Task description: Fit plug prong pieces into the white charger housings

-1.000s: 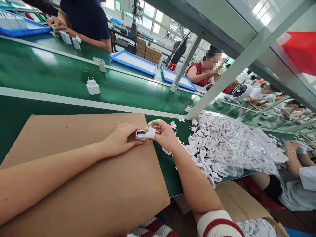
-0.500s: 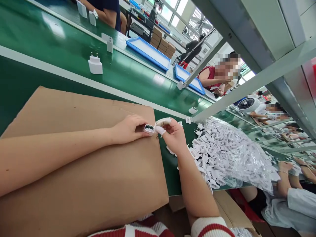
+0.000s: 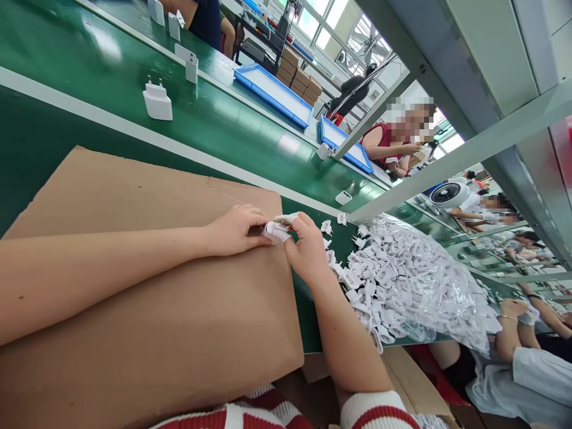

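Over the right edge of a cardboard sheet, my left hand is closed around a white charger housing, mostly hidden by the fingers. My right hand, with white covers on thumb and forefinger, pinches a white plug cover against the housing's open end. The inside of the housing is hidden now. Just right of my hands, loose white plug covers lie on the green bench, beside a large heap of the same pieces partly under clear plastic.
Beyond the cardboard runs a green conveyor carrying white chargers. Blue trays stand along its far side. A slanted metal post rises at the right. Co-workers sit across and at the right, near a white fan.
The plug cover in my right hand has come over the housing's open end, where a circuit board showed before. The chargers on the conveyor have shifted left in view.
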A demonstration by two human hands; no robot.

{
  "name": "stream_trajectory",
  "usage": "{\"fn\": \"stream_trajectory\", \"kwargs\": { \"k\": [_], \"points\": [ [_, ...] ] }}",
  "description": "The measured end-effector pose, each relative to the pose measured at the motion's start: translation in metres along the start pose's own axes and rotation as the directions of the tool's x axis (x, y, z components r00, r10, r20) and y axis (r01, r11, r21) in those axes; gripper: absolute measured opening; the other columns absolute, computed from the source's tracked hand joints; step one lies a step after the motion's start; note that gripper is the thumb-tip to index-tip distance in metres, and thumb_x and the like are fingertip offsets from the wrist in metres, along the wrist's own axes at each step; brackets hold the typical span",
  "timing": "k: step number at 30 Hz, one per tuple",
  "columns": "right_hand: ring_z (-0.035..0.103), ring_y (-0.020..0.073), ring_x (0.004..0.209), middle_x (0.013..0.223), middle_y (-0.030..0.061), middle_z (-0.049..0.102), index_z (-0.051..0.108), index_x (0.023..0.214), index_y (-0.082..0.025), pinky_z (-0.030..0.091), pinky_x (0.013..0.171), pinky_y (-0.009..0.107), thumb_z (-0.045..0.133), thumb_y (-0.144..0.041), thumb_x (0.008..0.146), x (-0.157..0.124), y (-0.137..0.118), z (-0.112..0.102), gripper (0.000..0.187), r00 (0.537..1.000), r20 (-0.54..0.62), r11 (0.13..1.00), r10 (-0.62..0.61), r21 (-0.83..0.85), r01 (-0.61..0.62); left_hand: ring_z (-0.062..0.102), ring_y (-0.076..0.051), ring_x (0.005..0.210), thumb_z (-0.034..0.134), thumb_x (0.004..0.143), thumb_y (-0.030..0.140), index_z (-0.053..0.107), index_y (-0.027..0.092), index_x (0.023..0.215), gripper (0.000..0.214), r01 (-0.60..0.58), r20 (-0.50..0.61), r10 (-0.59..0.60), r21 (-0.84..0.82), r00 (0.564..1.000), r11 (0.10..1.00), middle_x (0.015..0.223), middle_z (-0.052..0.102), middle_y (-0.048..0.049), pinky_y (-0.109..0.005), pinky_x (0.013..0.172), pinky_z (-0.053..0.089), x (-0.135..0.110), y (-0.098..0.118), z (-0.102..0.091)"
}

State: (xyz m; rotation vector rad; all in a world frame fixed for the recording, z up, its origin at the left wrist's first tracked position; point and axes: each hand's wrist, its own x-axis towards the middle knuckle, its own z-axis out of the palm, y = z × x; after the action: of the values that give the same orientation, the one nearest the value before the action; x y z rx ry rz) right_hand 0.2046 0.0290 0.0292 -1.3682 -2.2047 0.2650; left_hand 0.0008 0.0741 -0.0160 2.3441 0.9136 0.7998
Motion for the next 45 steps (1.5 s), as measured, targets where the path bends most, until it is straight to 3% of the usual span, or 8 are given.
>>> {"fn": "stream_trajectory", "kwargs": {
  "k": [10, 18, 24, 27, 34, 39, 41, 45],
  "points": [
    [0.041, 0.0157, 0.069, 0.075, -0.0001, 0.043, 0.055, 0.069, -0.021, 0.029, 0.06, 0.028, 0.05, -0.004, 0.072, 0.008, -0.005, 0.003, 0.018, 1.0, -0.023, 0.989, 0.019, -0.145, -0.022, 0.06, -0.022, 0.086, 0.066, 0.089, 0.05, 0.074, 0.02, 0.087, 0.03, -0.01, -0.033, 0.01, 0.004, 0.999, 1.0, 0.09, 0.07, -0.0051, -0.035, 0.082, 0.042, 0.002, 0.002, 0.0],
    [0.041, 0.0156, 0.068, 0.078, 0.0004, 0.048, 0.068, 0.081, -0.02, 0.027, 0.061, 0.03, 0.053, -0.008, 0.075, 0.014, -0.004, 0.0, 0.021, 0.999, 0.019, 0.972, 0.031, -0.235, -0.026, 0.061, -0.023, 0.087, 0.063, 0.087, 0.059, 0.074, 0.021, 0.088, 0.039, 0.03, -0.027, -0.03, 0.02, 0.999, 0.999, 0.089, 0.07, -0.0064, -0.035, 0.083, 0.045, 0.005, 0.003, -0.003],
    [0.056, 0.0194, 0.082, 0.09, 0.0024, 0.062, 0.069, 0.113, -0.022, 0.04, 0.074, 0.03, 0.054, -0.012, 0.084, 0.012, -0.001, 0.009, 0.035, 0.996, -0.063, 0.983, 0.059, -0.169, -0.069, 0.063, -0.024, 0.091, 0.065, 0.083, 0.062, 0.073, 0.022, 0.094, 0.042, 0.09, -0.041, -0.089, 0.023, 0.995, 0.996, 0.094, 0.072, -0.0052, -0.034, 0.083, 0.047, 0.008, 0.004, -0.003],
    [0.061, 0.0222, 0.096, 0.102, 0.0054, 0.068, 0.065, 0.115, -0.02, 0.043, 0.096, 0.037, 0.057, -0.017, 0.088, 0.012, 0.004, 0.013, 0.029, 0.992, -0.086, 0.985, 0.094, -0.135, -0.105, 0.064, -0.026, 0.098, 0.064, 0.082, 0.06, 0.073, 0.023, 0.096, 0.041, 0.162, -0.027, -0.161, 0.043, 0.987, 0.986, 0.098, 0.074, -0.0048, -0.035, 0.084, 0.048, 0.019, 0.0, -0.009],
    [0.054, 0.0339, 0.129, 0.131, 0.0178, 0.064, 0.057, 0.13, -0.016, 0.031, 0.118, 0.058, 0.062, -0.046, 0.093, -0.008, -0.011, -0.024, 0.048, 0.989, -0.041, 0.971, 0.141, -0.189, -0.146, 0.061, -0.036, 0.105, 0.061, 0.078, 0.07, 0.071, 0.017, 0.109, 0.062, 0.437, -0.283, -0.372, 0.218, 0.884, 0.873, 0.106, 0.073, -0.0093, -0.045, 0.085, 0.04, 0.09, -0.053, -0.054],
    [0.017, 0.0358, 0.156, 0.165, 0.0096, 0.032, 0.024, 0.16, -0.025, 0.01, 0.126, 0.064, 0.057, -0.04, 0.095, -0.082, -0.013, -0.062, 0.074, 0.989, -0.091, 0.906, 0.117, -0.399, -0.144, 0.053, -0.042, 0.112, 0.055, 0.072, 0.08, 0.07, 0.013, 0.094, 0.072, 0.505, -0.395, -0.396, 0.223, 0.829, 0.834, 0.079, 0.062, -0.0083, -0.052, 0.087, 0.03, 0.108, -0.107, -0.068],
    [0.007, 0.0455, 0.156, 0.167, 0.0107, 0.025, 0.02, 0.161, -0.032, 0.01, 0.12, 0.075, 0.063, -0.049, 0.089, -0.127, 0.001, -0.063, 0.087, 0.943, -0.214, 0.813, 0.254, -0.481, -0.328, 0.043, -0.05, 0.122, 0.059, 0.064, 0.084, 0.067, 0.011, 0.103, 0.083, 0.528, -0.462, -0.405, 0.172, 0.789, 0.832, 0.098, 0.063, -0.0138, -0.058, 0.091, 0.027, 0.106, -0.117, -0.064],
    [0.01, 0.0555, 0.152, 0.16, 0.018, 0.032, 0.031, 0.156, -0.037, 0.022, 0.108, 0.084, 0.069, -0.064, 0.076, -0.197, 0.043, -0.043, 0.093, 0.697, -0.494, 0.573, 0.52, -0.403, -0.714, 0.022, -0.058, 0.137, 0.063, 0.064, 0.083, 0.041, 0.004, 0.14, 0.112, 0.5, -0.645, -0.321, 0.11, 0.694, 0.859, 0.151, 0.028, -0.0281, -0.07, 0.101, 0.018, 0.098, -0.105, -0.054]
  ]
}}
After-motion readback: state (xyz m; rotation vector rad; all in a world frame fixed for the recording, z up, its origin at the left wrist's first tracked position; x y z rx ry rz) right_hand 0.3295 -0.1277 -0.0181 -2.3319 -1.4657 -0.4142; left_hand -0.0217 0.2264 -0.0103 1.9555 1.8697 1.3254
